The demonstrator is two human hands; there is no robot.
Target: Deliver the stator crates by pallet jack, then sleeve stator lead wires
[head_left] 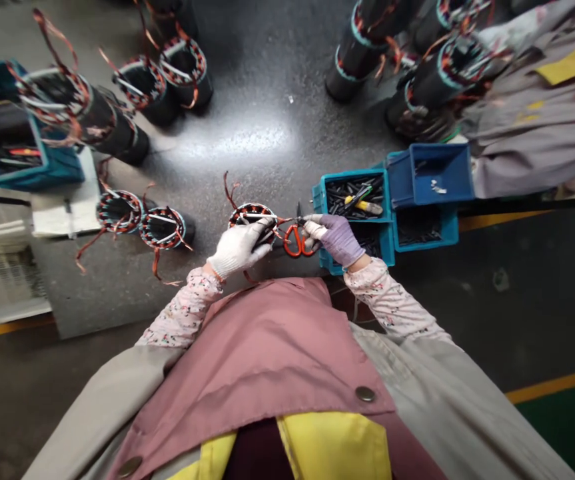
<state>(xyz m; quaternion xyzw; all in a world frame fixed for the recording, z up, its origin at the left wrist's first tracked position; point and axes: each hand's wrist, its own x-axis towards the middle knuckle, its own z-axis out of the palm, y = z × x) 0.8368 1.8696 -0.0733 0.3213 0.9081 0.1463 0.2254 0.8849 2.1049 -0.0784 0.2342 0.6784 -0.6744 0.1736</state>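
Note:
A motor stator with copper windings and a white strip across its top stands on the worktable before me. My left hand, in a white glove, is over its near side. The fingers are closed at the rim; what they pinch is hidden. My right hand, in a purple and white glove, grips orange-handled scissors, their dark blades pointing away from me. A brown wire lead runs from the stator's right side towards the blades. I cannot tell whether the blades touch it.
Right of my hands are blue bins with dark pieces and a yellow-handled tool. Two stators stand at the left, more farther back. A blue crate is at far left. Another person's grey sleeve reaches in at upper right.

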